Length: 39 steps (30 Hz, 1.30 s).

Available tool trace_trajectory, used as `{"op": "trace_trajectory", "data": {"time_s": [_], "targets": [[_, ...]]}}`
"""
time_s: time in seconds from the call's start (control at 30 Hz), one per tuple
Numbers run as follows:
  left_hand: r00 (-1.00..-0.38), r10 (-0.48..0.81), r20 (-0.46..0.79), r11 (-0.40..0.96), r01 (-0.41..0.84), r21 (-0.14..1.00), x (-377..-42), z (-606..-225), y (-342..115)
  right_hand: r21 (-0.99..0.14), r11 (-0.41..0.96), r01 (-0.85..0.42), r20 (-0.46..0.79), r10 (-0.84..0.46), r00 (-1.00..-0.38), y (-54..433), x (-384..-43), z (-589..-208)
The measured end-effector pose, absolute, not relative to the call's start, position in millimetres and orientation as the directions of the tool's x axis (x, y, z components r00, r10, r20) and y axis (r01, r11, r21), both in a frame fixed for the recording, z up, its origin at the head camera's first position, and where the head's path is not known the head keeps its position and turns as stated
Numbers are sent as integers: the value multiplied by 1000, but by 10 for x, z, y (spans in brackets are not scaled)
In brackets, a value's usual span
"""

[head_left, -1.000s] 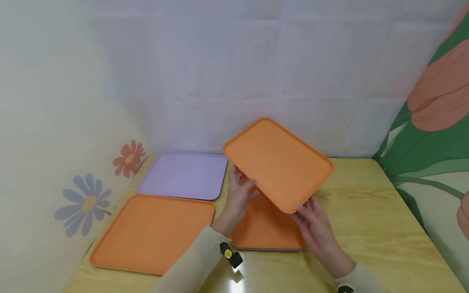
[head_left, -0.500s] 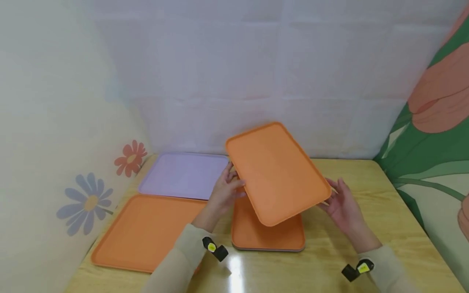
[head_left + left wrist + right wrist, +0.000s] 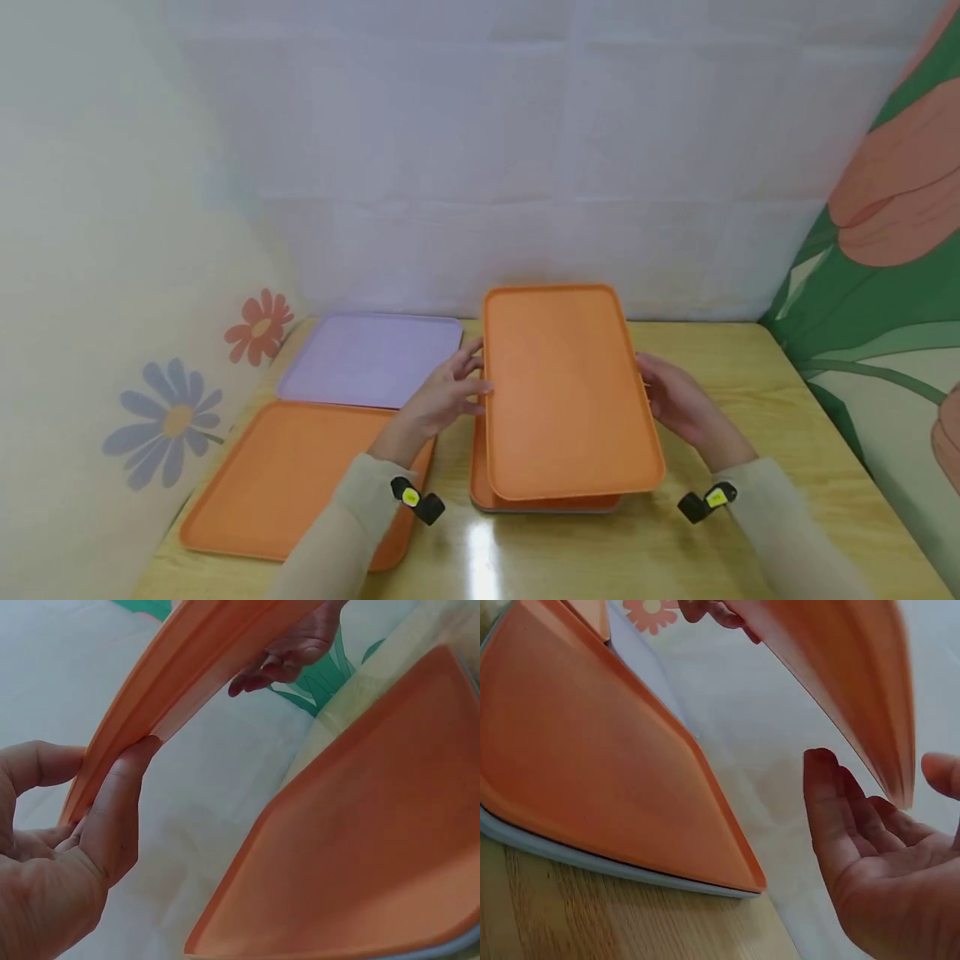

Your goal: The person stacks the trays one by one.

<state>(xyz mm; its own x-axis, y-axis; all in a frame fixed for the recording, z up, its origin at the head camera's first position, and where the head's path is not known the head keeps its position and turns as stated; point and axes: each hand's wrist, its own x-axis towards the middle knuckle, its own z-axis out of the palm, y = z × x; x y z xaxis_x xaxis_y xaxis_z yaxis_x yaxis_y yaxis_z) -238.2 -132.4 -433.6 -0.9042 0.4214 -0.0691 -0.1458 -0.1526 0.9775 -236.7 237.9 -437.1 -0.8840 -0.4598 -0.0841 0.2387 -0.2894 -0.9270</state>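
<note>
An orange tray [image 3: 566,392] is held tilted above a stack, its long sides running away from me. My left hand [image 3: 438,396] grips its left edge; in the left wrist view the thumb and fingers [image 3: 120,802] pinch the rim from both faces. By the right edge is my right hand [image 3: 686,404]. Seen from the right wrist, its fingers [image 3: 829,802] reach beneath the raised tray [image 3: 847,682], while the thumb stands apart from the rim. Below lies another orange tray [image 3: 607,742] on top of a pale grey one [image 3: 630,871].
On the left of the wooden table [image 3: 750,517] an orange tray [image 3: 292,475] lies flat, partly behind my left forearm. Behind it is a lilac tray [image 3: 375,358]. A white cloth backdrop [image 3: 450,150] rises at the table's far edge, with painted walls on both sides.
The raised tray has turned from a diagonal to nearly straight and come lower over the stack. My right hand has moved from its near corner to its right edge; my left hand shifted left.
</note>
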Motion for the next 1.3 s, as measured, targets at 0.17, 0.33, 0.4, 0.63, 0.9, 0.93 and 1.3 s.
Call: {"op": "trace_trajectory", "data": {"time_s": [0.17,0.33,0.4,0.63,0.9,0.93,1.3], "targets": [[-885,458,-83,-101,-144,984,-2438,-4330,-1376,-953,-186,240,-155,-381,-912,2273,-2438,-4371],[-883,461,-91,-102,-154,983,-2491,-4347,-1427,-958,-123,258,-199,-364,-910,2254,-2484,-4339],[-881,462,-100,-95,-161,982,-2505,-4358,-1447,-956,-114,270,-213,-363,-907,2258,-2492,-4333],[-871,469,-145,-40,-185,982,-2561,-4403,-1501,-958,-47,281,-247,-355,-902,2264,-2522,-4361],[-872,440,-215,52,-214,976,-2612,-4503,-1564,-960,0,281,-260,-381,-887,2232,-2556,-4491],[-872,439,-218,56,-216,975,-2613,-4520,-1566,-960,5,279,-260,-385,-886,2229,-2557,-4509],[-873,423,-243,106,-219,970,-2638,-4701,-1548,-971,9,241,-222,-425,-878,2216,-2606,-4695]]}}
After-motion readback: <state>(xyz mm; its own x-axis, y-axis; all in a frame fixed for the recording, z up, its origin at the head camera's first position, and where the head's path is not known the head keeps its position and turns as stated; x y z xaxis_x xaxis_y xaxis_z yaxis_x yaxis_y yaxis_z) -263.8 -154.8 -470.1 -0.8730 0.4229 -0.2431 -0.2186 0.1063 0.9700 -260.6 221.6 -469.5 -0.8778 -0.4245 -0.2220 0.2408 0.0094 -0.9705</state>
